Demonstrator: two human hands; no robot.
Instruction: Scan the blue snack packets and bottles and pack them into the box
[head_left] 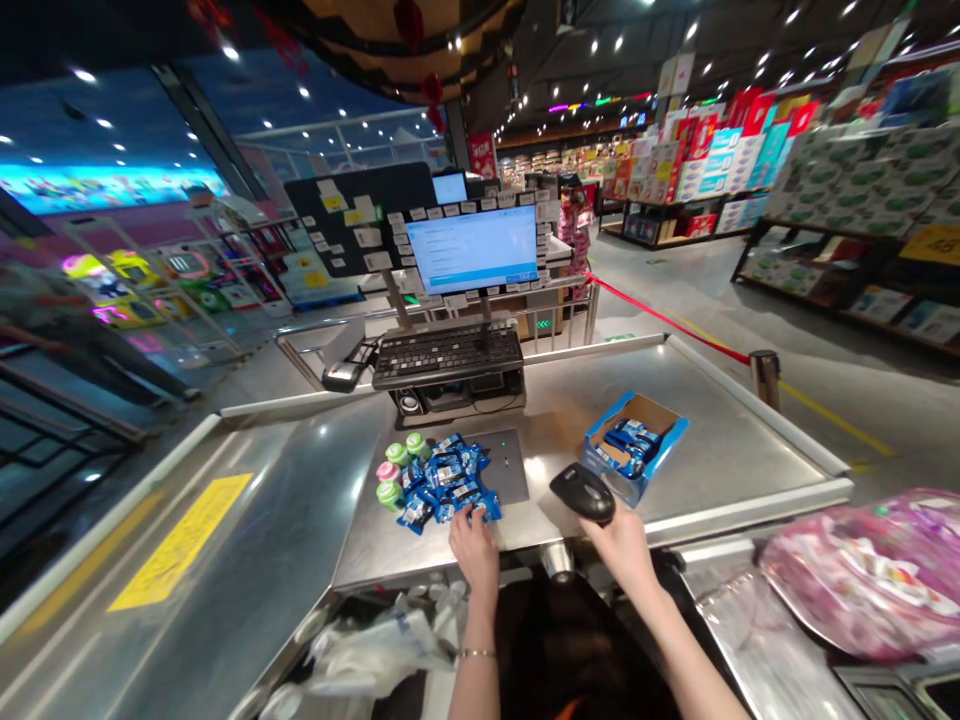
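I stand at a steel checkout counter (705,440). My left hand (474,540) rests at the near edge of a pile of small blue packets (446,483), its fingers closed on one of them. My right hand (621,540) grips a black handheld barcode scanner (583,491), whose head points toward the pile. Right behind the scanner stands an open blue cardboard box (636,440) with more blue packets inside. Three small round green and pink containers (396,470) sit at the pile's left side.
A black keyboard (448,352) and a lit monitor (472,248) stand behind the pile, a flat scanner plate (506,465) beside it. White plastic bags (375,650) hang below the counter. A pink-wrapped bundle (870,570) lies at right. Store shelves (847,200) and a red barrier tape fill the background.
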